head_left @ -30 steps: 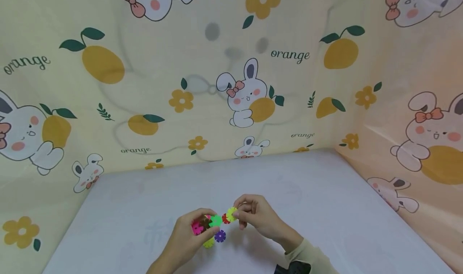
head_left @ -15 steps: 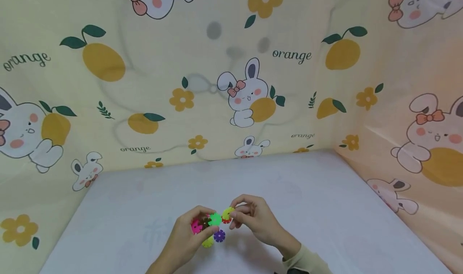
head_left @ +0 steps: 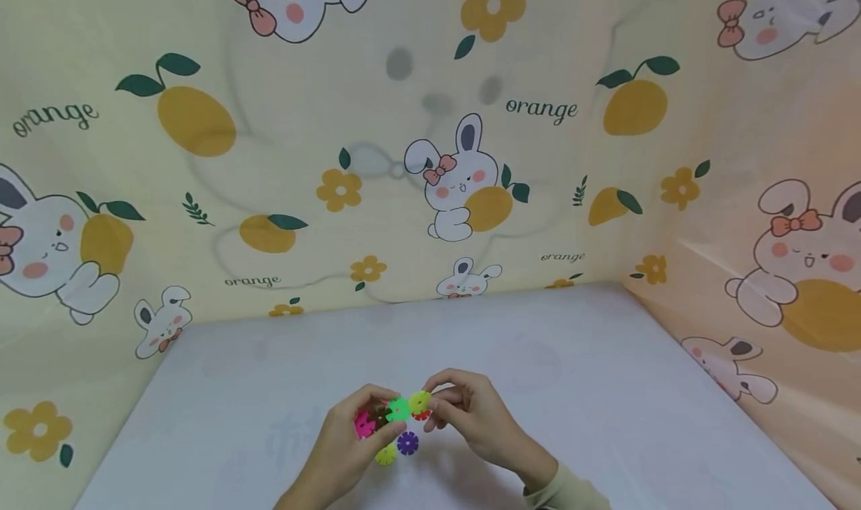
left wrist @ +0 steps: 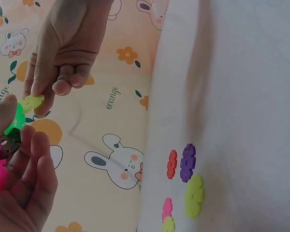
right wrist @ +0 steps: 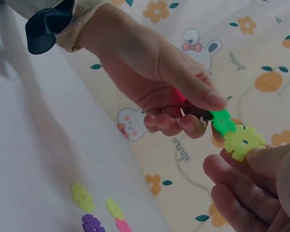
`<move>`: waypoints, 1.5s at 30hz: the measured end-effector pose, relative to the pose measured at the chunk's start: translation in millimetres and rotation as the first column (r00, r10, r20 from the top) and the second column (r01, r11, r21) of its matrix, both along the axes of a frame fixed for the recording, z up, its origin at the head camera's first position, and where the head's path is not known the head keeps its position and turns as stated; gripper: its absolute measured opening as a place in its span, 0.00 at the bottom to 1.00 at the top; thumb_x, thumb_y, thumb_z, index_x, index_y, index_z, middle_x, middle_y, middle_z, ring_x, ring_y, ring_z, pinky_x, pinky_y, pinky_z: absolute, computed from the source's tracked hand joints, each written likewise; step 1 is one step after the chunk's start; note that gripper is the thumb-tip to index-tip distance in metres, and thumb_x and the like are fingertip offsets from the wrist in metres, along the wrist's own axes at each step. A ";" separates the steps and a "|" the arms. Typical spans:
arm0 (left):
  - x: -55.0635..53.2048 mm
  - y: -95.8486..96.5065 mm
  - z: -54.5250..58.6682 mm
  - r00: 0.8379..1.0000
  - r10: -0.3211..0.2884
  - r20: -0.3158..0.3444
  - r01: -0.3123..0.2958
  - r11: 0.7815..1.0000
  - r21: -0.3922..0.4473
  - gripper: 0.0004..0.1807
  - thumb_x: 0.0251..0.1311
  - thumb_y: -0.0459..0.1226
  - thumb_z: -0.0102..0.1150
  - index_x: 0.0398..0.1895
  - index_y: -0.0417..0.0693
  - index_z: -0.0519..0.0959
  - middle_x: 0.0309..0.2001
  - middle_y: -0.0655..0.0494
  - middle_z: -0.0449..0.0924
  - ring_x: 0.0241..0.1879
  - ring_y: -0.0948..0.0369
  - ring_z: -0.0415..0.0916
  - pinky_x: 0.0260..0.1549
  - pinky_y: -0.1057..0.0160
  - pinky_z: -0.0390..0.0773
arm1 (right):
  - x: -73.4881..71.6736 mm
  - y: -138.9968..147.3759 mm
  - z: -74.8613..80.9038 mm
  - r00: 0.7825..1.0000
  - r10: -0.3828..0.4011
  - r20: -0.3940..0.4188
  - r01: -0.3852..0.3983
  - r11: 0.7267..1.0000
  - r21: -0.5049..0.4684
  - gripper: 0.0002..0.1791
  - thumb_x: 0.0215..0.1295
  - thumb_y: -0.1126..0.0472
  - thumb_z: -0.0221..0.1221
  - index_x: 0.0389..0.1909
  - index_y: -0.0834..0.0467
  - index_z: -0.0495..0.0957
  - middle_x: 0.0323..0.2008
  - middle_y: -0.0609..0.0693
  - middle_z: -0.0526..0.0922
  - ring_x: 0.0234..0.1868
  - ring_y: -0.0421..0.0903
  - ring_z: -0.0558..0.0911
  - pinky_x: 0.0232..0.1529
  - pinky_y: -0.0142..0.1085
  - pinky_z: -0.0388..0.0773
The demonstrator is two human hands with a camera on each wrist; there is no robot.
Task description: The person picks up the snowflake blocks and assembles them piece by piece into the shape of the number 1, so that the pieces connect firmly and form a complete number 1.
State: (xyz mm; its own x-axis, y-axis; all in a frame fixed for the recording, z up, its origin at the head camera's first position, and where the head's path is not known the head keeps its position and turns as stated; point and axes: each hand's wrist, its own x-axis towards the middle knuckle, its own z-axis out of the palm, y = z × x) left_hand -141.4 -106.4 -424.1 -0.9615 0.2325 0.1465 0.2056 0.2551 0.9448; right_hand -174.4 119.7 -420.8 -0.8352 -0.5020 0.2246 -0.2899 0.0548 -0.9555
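Observation:
My left hand point(head_left: 346, 431) holds a short chain of notched plastic snowflake discs between thumb and fingers: a pink disc point(head_left: 365, 424), a dark brown disc point(left wrist: 9, 144) and a green disc point(head_left: 398, 410). The green one sits at the chain's outer end, by the thumb tip. With thumb and index finger, my right hand point(head_left: 480, 424) pinches a yellow disc point(right wrist: 244, 142) by its edge. In the right wrist view, the yellow disc's rim meets the green disc's rim. The left fingers partly hide the pink and brown discs.
On the white table point(head_left: 572, 390) below the hands lie loose discs: a purple disc point(head_left: 407, 443), a yellow-green disc point(left wrist: 194, 195), a red disc point(left wrist: 171, 164) and a pink disc point(left wrist: 167, 208). A printed cloth point(head_left: 363, 106) walls the back and right side.
My right hand has moved left with the yellow disc, bringing it from apart to the green disc's edge. The left hand has stayed nearly still with its chain.

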 end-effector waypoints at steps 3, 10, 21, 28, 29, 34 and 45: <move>-0.1 0.3 -0.2 1.000 -0.008 0.010 0.008 1.000 0.006 0.17 0.59 0.37 0.71 0.49 0.43 0.79 0.43 0.48 0.85 0.38 0.67 0.81 0.39 0.71 0.84 | 1.8 -1.2 0.3 1.000 -0.014 -0.002 0.014 1.000 0.008 0.09 0.73 0.65 0.58 0.47 0.66 0.78 0.36 0.67 0.88 0.30 0.46 0.88 0.36 0.34 0.85; -1.3 -0.8 -2.2 0.999 -0.036 0.013 0.036 0.999 -0.003 0.17 0.58 0.36 0.71 0.48 0.41 0.78 0.41 0.48 0.84 0.38 0.66 0.80 0.39 0.71 0.83 | 5.8 -5.7 -1.1 0.995 -0.063 -0.074 0.066 0.997 0.039 0.07 0.72 0.64 0.59 0.45 0.63 0.80 0.36 0.65 0.89 0.29 0.39 0.87 0.34 0.35 0.86; -5.4 -2.8 -7.3 0.992 -0.101 0.076 0.094 0.992 0.088 0.18 0.62 0.35 0.67 0.50 0.35 0.74 0.45 0.39 0.84 0.37 0.64 0.81 0.37 0.70 0.83 | 6.3 -9.9 -4.8 0.993 -0.066 -0.095 0.066 0.998 -0.002 0.05 0.72 0.66 0.58 0.43 0.64 0.79 0.37 0.66 0.88 0.28 0.40 0.87 0.32 0.35 0.85; -7.2 -0.5 -9.1 0.993 -0.091 0.072 0.082 0.991 0.109 0.17 0.64 0.36 0.66 0.49 0.34 0.73 0.41 0.40 0.84 0.29 0.67 0.76 0.32 0.70 0.81 | 6.1 -10.4 -5.9 0.996 -0.060 -0.065 0.059 0.998 -0.019 0.06 0.72 0.66 0.58 0.44 0.65 0.79 0.38 0.67 0.87 0.27 0.39 0.86 0.32 0.35 0.85; -7.1 -0.3 -9.2 0.993 -0.089 0.072 0.081 0.990 0.111 0.17 0.64 0.36 0.66 0.49 0.34 0.73 0.41 0.40 0.84 0.29 0.67 0.76 0.31 0.70 0.81 | 6.1 -10.6 -6.2 0.997 -0.056 -0.057 0.055 0.998 -0.025 0.06 0.72 0.66 0.58 0.44 0.65 0.79 0.39 0.68 0.87 0.27 0.38 0.86 0.32 0.35 0.85; -5.8 -0.3 -9.0 0.992 -0.092 0.083 0.082 0.989 0.122 0.17 0.65 0.37 0.65 0.48 0.33 0.73 0.41 0.39 0.85 0.29 0.68 0.75 0.31 0.71 0.80 | 7.5 -12.4 -7.4 1.000 -0.029 -0.007 0.028 0.998 -0.055 0.06 0.72 0.67 0.57 0.44 0.68 0.77 0.39 0.69 0.87 0.26 0.36 0.85 0.31 0.32 0.84; -8.6 -3.4 -6.4 0.989 -0.108 0.097 0.101 0.993 0.068 0.19 0.64 0.38 0.67 0.50 0.35 0.75 0.43 0.38 0.84 0.35 0.66 0.80 0.36 0.71 0.83 | 5.0 -11.8 -10.1 1.000 0.000 -0.021 -0.002 0.998 -0.061 0.10 0.74 0.66 0.56 0.49 0.68 0.77 0.35 0.70 0.87 0.27 0.36 0.86 0.32 0.36 0.86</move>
